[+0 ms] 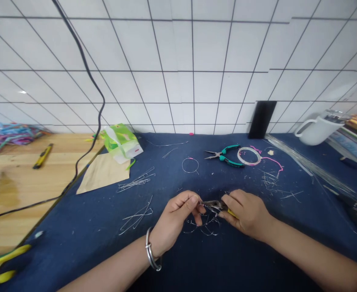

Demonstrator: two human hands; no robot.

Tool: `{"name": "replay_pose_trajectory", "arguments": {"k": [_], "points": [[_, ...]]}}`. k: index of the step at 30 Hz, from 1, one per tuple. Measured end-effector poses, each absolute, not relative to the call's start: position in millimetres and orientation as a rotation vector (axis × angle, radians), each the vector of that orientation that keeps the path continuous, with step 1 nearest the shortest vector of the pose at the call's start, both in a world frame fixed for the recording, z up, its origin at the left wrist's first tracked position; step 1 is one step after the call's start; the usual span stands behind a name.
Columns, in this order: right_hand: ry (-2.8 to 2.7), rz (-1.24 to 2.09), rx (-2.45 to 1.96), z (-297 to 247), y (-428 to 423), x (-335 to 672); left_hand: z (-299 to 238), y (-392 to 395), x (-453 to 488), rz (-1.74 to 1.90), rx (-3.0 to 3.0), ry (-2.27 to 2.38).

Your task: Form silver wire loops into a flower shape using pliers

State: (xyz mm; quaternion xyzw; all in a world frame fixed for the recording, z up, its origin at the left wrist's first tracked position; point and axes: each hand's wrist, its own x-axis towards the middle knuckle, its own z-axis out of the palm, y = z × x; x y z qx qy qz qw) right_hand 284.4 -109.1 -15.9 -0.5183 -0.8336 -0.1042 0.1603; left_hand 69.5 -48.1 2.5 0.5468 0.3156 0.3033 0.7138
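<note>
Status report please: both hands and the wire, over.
Left hand pinching thin wire at plier tips. Right hand closed on yellow-handled pliers. Bent wire loops lie beneath both, on blue cloth.

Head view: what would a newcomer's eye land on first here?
Two hands meet at the near middle of the blue cloth: the right hand grips small pliers, the left hand pinches bent wire at their tip. Behind them lie teal pliers and a wire ring; a black cable hangs down the tiled wall at left.
</note>
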Motion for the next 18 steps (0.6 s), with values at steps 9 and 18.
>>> {"name": "replay_pose_trajectory", "arguments": {"k": [9, 18], "points": [[-2.17, -0.009, -1.586, -5, -104, 288, -1, -44, 68, 0.729, 1.341, 0.726], [-2.341, -0.297, -1.598, 33, -120, 274, 5, -44, 66, 0.76, 1.523, 0.839]]}}
